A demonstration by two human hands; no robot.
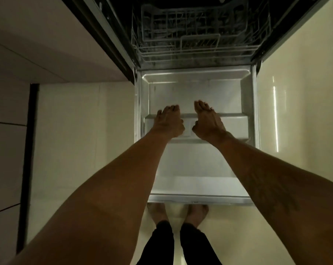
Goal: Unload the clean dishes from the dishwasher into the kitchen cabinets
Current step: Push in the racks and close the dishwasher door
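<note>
The dishwasher door (196,92) lies folded down flat in front of me, its steel inner face up. Behind it, inside the dark tub, stands the white wire rack (196,41); I cannot make out any dishes in it. My left hand (169,121) and my right hand (207,121) reach out side by side above the middle of the door, fingers stretched forward toward the rack, holding nothing. Whether they touch the door cannot be told.
A pale countertop (47,44) runs along the left, with cabinet fronts (4,159) below it. Glossy cream floor tiles (299,111) lie on both sides of the door. My bare feet (177,213) stand at the door's near edge.
</note>
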